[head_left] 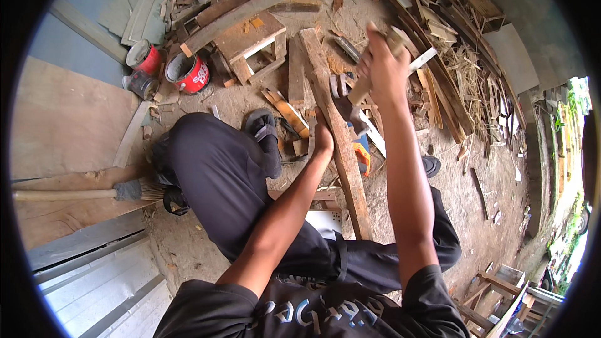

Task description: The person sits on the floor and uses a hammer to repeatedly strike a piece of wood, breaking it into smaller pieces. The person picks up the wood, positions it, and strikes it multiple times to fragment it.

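A long, rough wooden beam [343,150] slants in front of me, its near end beside my thigh. My left hand [323,136] is closed against the beam's left side, with the fingers partly hidden behind it. Just right of the beam, my raised right hand [383,72] wraps round the wooden handle of a hammer [359,92]. The hammer's dark metal head points down toward the beam and is partly hard to make out. Behind the beam shows part of an orange and blue tool handle [362,158].
A small wooden stool [250,40] stands ahead, with a curved plank [250,15] across it. Red paint cans [188,74] sit at the left, above a broom [69,194]. Scrap wood [438,87] piles up along the right. My sandalled foot [261,126] is near the beam.
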Demonstrator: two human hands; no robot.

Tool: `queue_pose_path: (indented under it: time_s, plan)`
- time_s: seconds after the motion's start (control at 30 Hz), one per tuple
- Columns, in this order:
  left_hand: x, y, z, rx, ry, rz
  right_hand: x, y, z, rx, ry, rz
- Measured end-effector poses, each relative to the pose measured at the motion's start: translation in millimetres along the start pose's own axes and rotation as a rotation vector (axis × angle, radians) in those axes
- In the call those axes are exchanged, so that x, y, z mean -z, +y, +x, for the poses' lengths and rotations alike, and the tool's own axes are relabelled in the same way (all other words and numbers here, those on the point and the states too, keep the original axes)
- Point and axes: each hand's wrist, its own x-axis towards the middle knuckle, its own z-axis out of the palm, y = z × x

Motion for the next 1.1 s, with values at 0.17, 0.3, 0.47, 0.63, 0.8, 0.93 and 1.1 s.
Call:
queue_pose_path:
  time_s: [0.17, 0.3, 0.47, 0.63, 0.8, 0.93, 1.1]
  plan:
    - [-21.7, 17.0, -25.2, -0.095, -0.004, -0.008, -53.4, 5.7, 60.8, -0.009, -0.072, -0.336]
    - [-16.8, 11.8, -24.6, -0.082, -0.021, 0.114, -83.1, 4.1, 90.4, -0.039, -0.144, -0.546]
    - [-20.0, 20.9, -28.6, -0.107, 0.009, 0.234, -91.0, 0.7, 101.8, 0.053, -0.214, -0.445]
    - [-11.5, 20.0, -23.3, -0.173, 0.008, 0.278, -84.8, -0.4, 77.1, 0.182, -0.371, -0.345]
    - [-13.1, 22.4, -27.7, -0.151, -0.009, 0.217, -85.3, -6.4, 67.8, 0.206, -0.552, -0.662]
    - [-10.1, 19.1, -23.6, -0.133, 0.004, 0.169, -60.7, 0.3, 60.0, 0.295, -0.532, -0.527]
    - [4.2, -2.3, 2.4, -0.172, 0.116, 0.202, -6.9, 39.0, 1.6, 0.318, -0.296, 0.190]
